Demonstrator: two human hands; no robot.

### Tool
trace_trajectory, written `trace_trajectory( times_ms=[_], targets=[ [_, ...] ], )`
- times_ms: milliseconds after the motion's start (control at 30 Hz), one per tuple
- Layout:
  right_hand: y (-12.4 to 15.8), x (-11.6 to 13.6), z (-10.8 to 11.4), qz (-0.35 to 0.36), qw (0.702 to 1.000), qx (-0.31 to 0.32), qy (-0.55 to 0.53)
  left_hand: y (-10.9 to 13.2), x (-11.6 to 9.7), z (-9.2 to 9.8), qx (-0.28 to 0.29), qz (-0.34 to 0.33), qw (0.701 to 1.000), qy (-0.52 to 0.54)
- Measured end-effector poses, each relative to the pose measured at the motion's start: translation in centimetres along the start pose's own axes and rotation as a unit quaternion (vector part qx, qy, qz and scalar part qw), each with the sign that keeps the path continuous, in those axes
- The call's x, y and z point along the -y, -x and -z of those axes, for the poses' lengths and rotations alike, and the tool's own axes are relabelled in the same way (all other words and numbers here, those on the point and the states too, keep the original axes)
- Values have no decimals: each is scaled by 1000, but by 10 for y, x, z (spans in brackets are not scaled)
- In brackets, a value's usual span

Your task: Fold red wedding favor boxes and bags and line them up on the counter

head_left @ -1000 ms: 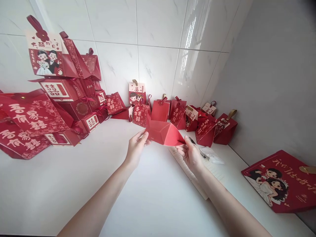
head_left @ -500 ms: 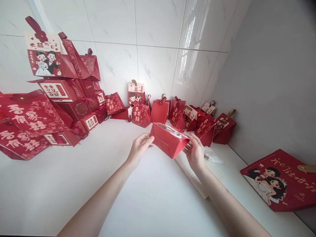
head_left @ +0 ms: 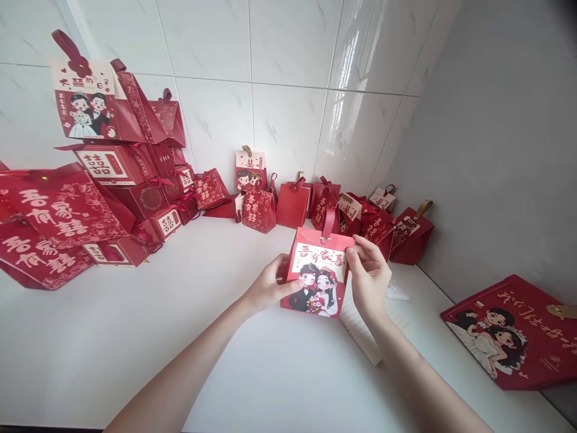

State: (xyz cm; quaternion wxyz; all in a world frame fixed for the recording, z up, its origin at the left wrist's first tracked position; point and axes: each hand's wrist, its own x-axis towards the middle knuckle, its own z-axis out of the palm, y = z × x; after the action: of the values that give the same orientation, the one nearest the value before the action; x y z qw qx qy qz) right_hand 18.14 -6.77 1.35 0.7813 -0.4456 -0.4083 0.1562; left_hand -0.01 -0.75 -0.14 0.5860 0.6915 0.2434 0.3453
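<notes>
Between my hands, above the white table, is a red gift box (head_left: pixel 321 282) with a cartoon bride and groom and Chinese lettering on its front. It is held upright, its printed face toward me and a dark red ribbon handle (head_left: pixel 329 224) standing up from its top. My left hand (head_left: pixel 269 282) grips the box's left side, the thumb lying across the front. My right hand (head_left: pixel 370 273) pinches the upper right edge between thumb and fingers. Parts of the fingers on both hands are hidden behind the box.
Red wedding boxes (head_left: pixel 130 159) are stacked at the left. Several smaller gift boxes (head_left: pixel 293 204) line the tiled wall (head_left: pixel 288 114). A pale strip-like pad (head_left: pixel 360 337) and clear plastic packet (head_left: pixel 398 291) lie beside my right hand. A large red bag (head_left: pixel 518 337) leans at the right.
The gift box has been turned from lying on its side with its base toward me to upright with its printed front facing me. Both hands have shifted their hold, and the box sits slightly lower.
</notes>
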Motion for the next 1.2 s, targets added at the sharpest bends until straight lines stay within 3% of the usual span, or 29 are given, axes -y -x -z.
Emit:
trace_trajectory(
  times_ms=[333, 467, 533, 600, 700, 833, 933, 1000, 1133, 1200],
  targets=[
    [-2, -5, 4, 17, 997, 59, -36, -2, 5, 5, -3, -11, 1000, 11],
    [0, -12, 2, -17, 992, 124, 2, -5, 2, 8, -50, 17, 996, 75],
    [2, -18, 1, -58, 984, 162, 46, -6, -4, 8, -97, 67, 977, 178],
    [6, -24, 0, -84, 971, 207, 89, -6, -13, 9, -140, 118, 934, 305],
    [13, -34, 0, -69, 942, 280, 170, -2, -27, 9, -180, 152, 868, 438],
    [18, -47, 4, -28, 865, 405, 296, 4, -46, 13, -227, 135, 851, 454],
    [17, -54, 6, 5, 802, 470, 368, 8, -65, 29, -276, 95, 856, 427],
    [17, -59, 8, 47, 787, 476, 390, 14, -82, 47, -318, 54, 862, 392],
    [18, -87, 17, 171, 793, 456, 365, 36, -122, 98, -440, -53, 857, 262],
    [16, -111, 23, 218, 806, 436, 335, 52, -142, 127, -527, -124, 825, 162]
  ],
)
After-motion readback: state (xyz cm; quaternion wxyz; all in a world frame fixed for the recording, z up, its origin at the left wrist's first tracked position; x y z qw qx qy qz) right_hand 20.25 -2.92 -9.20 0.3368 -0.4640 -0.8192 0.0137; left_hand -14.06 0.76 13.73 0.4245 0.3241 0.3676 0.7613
